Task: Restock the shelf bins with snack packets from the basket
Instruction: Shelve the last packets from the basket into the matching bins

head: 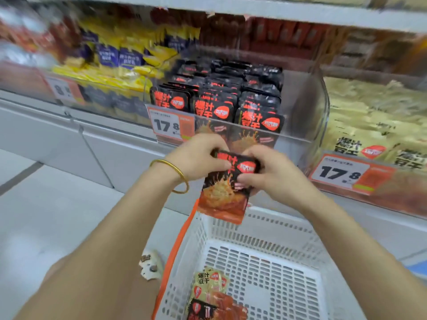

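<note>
in the middle of the frame, the left hand [198, 158] and right hand [265, 172] are both pinching the top of a black packet [225, 195], just above the basket [277, 227]. it should be going upright into the bin [300, 125] above, lining up with the rows. the tag [169, 125] is showing 17.8; the packet is showing chinese writing.

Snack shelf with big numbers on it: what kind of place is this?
Most likely a supermarket aisle. Price tags hang on clear bins packed with matching packets. A white basket below holds more. The left hand and right hand grip one packet.
</note>
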A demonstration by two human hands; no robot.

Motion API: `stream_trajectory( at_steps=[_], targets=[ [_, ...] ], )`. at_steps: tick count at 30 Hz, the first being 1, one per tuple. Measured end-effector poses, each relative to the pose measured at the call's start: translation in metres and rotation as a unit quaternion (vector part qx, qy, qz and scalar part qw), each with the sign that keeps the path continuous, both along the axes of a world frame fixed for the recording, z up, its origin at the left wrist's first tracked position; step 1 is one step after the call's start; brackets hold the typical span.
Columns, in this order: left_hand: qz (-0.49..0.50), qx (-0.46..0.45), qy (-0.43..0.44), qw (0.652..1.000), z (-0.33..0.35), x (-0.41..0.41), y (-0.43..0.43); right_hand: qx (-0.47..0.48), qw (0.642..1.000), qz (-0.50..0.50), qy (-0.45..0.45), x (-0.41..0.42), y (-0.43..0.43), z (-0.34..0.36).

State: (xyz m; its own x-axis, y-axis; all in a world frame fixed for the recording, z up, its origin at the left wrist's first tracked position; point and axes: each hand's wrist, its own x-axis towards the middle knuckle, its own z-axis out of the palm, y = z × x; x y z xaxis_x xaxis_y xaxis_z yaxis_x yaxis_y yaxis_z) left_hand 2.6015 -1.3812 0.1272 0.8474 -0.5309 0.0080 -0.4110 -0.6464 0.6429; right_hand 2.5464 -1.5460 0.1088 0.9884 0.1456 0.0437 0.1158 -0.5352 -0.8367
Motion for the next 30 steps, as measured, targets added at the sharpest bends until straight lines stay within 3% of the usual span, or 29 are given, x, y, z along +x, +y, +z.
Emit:
stream_trajectory(
  at_steps=[2, 4, 7, 10, 16, 21, 27, 30],
  targets=[
    [0.078, -0.176, -0.048, 0.98, 0.016, 0.008, 0.01, -0.009, 0.994, -0.04, -0.103, 0.017, 0.008, 0.034],
    [0.12, -0.291, -0.113, 0.942, 0.032, 0.017, 0.014, -0.024, 0.972, -0.095, -0.214, 0.034, 0.016, 0.065],
    [0.139, -0.349, -0.185, 0.908, 0.049, 0.027, 0.018, -0.002, 0.946, -0.123, -0.3, 0.054, 0.03, 0.09],
    [0.17, -0.379, -0.197, 0.888, 0.043, 0.038, 0.021, -0.038, 0.935, -0.119, -0.331, 0.066, 0.038, 0.094],
    [0.195, -0.371, -0.17, 0.892, 0.033, 0.054, 0.017, -0.121, 0.927, -0.124, -0.332, 0.076, 0.039, 0.085],
    [0.208, -0.295, -0.143, 0.922, 0.022, 0.063, 0.018, -0.212, 0.93, -0.115, -0.276, 0.079, 0.037, 0.081],
    [0.17, -0.281, -0.222, 0.918, 0.041, 0.062, 0.016, -0.268, 0.923, -0.12, -0.248, 0.082, 0.035, 0.095],
    [0.186, -0.227, -0.223, 0.93, 0.038, 0.068, 0.017, -0.309, 0.919, -0.118, -0.214, 0.087, 0.037, 0.097]
  ],
)
